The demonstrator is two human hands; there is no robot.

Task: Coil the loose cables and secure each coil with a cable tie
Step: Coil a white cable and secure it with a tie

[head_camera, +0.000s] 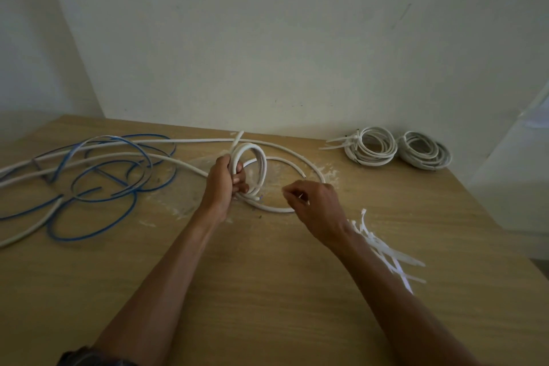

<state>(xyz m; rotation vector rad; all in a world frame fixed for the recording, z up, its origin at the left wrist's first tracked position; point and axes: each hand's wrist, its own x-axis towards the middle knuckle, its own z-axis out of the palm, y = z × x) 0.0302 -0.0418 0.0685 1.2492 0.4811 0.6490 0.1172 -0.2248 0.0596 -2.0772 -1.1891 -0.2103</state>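
Observation:
My left hand [225, 184] grips a small upright coil of white cable [252, 163] at the middle of the wooden table [267, 291]. The rest of that white cable [297, 161] runs on in a loose loop on the table just right of the coil. My right hand [315, 205] is over the near side of this loop with its fingers curled. A white sliver shows between the fingers; whether they pinch anything I cannot tell. A bunch of white cable ties [386, 249] lies behind my right wrist, partly hidden by the forearm.
A tangle of loose blue cable [98, 175] and white cable [89, 154] covers the table's left side. Two tied white coils [371, 145] [424, 150] sit at the back right by the wall. White residue smears the table's middle.

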